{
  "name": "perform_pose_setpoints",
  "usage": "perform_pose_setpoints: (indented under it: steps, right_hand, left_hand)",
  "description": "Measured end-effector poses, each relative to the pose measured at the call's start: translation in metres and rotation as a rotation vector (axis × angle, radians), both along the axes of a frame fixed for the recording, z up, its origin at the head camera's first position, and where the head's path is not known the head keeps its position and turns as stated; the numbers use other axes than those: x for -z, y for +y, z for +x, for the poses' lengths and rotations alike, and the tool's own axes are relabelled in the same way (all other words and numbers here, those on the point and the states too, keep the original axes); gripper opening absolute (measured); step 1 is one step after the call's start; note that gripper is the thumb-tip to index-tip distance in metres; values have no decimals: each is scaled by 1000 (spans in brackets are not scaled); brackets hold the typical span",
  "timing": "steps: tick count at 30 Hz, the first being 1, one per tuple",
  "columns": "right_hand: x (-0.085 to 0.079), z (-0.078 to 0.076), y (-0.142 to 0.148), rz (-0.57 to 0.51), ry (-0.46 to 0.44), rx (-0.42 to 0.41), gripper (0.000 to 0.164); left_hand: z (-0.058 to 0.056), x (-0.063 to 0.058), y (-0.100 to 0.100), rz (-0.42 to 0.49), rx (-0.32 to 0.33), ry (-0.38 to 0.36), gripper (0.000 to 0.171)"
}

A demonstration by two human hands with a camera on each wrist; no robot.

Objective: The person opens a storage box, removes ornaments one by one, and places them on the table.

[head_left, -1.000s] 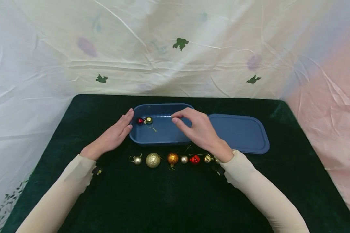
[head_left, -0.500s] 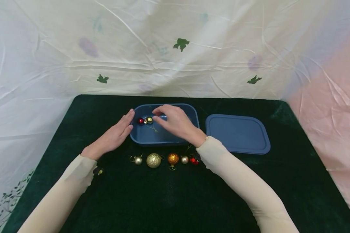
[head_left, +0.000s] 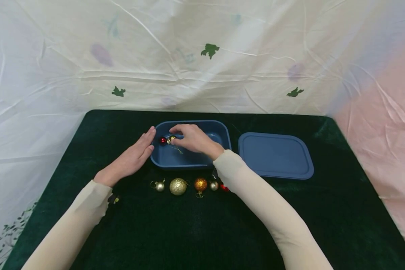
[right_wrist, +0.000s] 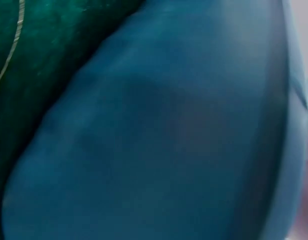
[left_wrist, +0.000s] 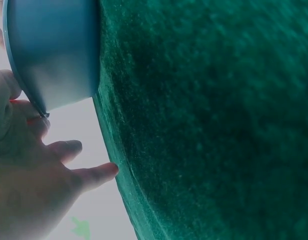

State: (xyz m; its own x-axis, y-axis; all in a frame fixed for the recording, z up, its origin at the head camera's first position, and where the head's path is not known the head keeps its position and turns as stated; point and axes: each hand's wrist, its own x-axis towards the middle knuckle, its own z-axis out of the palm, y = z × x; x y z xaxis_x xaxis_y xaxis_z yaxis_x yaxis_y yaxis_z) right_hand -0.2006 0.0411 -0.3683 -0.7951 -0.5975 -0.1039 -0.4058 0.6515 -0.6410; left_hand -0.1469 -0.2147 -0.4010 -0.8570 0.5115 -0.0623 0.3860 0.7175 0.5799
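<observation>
Inside the blue box (head_left: 189, 165), a red bauble (head_left: 163, 140) and a small gold bauble (head_left: 171, 138) lie together at the left end. My right hand (head_left: 192, 139) reaches in from the right, thumb and forefinger spread on either side of the gold bauble, partly covering it. A thin gold loop (head_left: 176, 149) trails below them. My left hand (head_left: 129, 159) rests with straight fingers along the box's left end. The left wrist view shows its fingers (left_wrist: 96, 176) beside the box wall (left_wrist: 56, 50). In the right wrist view the box side (right_wrist: 159, 125) hides the fingers.
Along the box's front lie a small silver bauble (head_left: 159, 186), a large glittery gold one (head_left: 178, 186), an orange one (head_left: 200, 184), a pale one (head_left: 214, 185) and a red one (head_left: 224, 188) partly behind my right sleeve. The blue lid (head_left: 276, 155) lies to the right.
My right hand has moved left across the box, from its right side to the gold bauble. The right sleeve now covers baubles at the row's right end. My left hand stays in place.
</observation>
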Motion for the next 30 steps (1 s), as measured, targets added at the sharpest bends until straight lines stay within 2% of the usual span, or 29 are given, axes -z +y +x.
perform_pose_setpoints:
  steps: [8, 16, 30]
  right_hand:
    - [6, -9, -9, 98, -44, -40, 56]
    - [17, -16, -10, 115, -88, -42, 58]
    - [25, -16, -13, 123, -31, -14, 49]
  left_hand:
    - [0, 1, 1, -1, 4, 7, 61]
    - [0, 1, 1, 4, 3, 2, 61]
    - [2, 1, 0, 9, 0, -4, 61]
